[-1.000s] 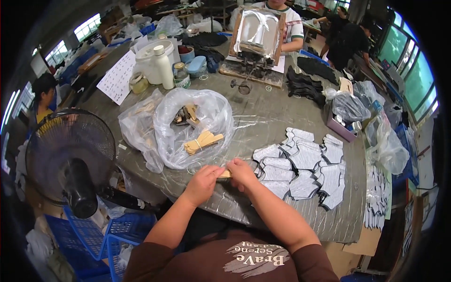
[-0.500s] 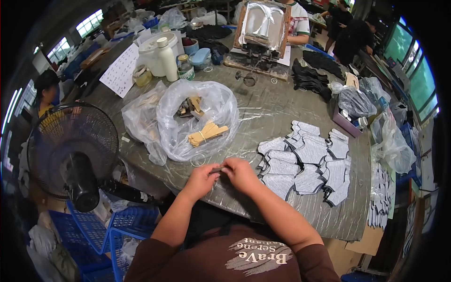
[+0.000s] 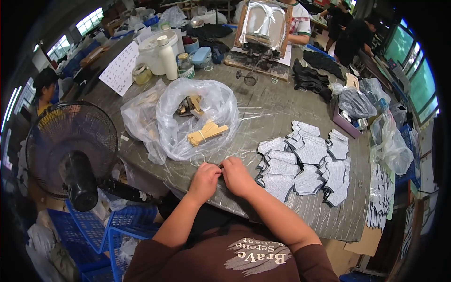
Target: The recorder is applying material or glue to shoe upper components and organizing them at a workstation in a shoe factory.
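Observation:
Near the front edge of the table, my left hand [image 3: 205, 180] and my right hand [image 3: 236, 175] meet with fingers closed. Between their fingertips is a small dark strip, mostly covered by the fingers. Just beyond them lies an open clear plastic bag [image 3: 165, 141], its rim rolled out. On it rests a bundle of flat pale wooden sticks [image 3: 206, 133] held by a band, and more brown and dark pieces [image 3: 190, 105] show inside. Right of my right hand, several overlapping stacks of light grey cut pieces with black undersides [image 3: 307, 149] cover the tabletop.
A clamp stand with a framed panel [image 3: 263, 28] stands at the back, a person's arm behind it. Back left are a white bucket [image 3: 149, 54], white bottle [image 3: 167, 58] and jars. A black fan [image 3: 73, 150] stands left, blue crates [image 3: 112, 225] below. A box [image 3: 346, 120] sits right.
Both hands have turned slightly and drawn closer together at the fingertips. The dark strip, plainer before, is now nearly hidden. The bag and stacks stay in place.

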Demonstrator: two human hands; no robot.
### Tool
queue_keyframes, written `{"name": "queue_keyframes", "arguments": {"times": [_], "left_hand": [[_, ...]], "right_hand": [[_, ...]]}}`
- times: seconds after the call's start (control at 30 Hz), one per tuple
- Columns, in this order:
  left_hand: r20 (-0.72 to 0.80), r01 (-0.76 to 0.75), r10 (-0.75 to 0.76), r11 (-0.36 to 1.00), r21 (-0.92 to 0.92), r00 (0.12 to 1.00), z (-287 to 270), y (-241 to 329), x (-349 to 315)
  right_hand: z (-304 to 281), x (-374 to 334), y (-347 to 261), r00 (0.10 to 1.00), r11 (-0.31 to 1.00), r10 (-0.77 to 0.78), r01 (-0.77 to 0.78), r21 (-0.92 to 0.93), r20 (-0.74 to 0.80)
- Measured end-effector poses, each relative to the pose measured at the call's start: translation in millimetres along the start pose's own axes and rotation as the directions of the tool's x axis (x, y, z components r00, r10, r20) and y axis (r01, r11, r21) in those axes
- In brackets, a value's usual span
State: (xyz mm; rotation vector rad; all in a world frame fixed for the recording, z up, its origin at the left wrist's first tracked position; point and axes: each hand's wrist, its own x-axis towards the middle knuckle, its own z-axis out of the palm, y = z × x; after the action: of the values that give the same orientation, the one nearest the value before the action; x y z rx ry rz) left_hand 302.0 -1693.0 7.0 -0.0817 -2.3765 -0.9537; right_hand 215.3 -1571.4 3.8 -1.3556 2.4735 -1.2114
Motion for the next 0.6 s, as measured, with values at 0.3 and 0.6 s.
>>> {"name": "queue_keyframes", "arguments": {"times": [0.3, 0.6], "left_hand": [[-0.113, 0.212, -0.192, 0.954, 0.212, 0.975, -5.0, 11.8, 0.8], [-0.151, 0.228, -0.198, 0.948, 0.22, 0.968, -2.5, 15.8, 6.1]], "right_hand": [[-2.1, -10.1, -7.7, 0.999, 0.972, 0.016, -0.007, -0.235, 0.038], [5.6, -14.2, -18.8, 0.996, 0.947, 0.082, -0.065, -0.316, 0.041]]}}
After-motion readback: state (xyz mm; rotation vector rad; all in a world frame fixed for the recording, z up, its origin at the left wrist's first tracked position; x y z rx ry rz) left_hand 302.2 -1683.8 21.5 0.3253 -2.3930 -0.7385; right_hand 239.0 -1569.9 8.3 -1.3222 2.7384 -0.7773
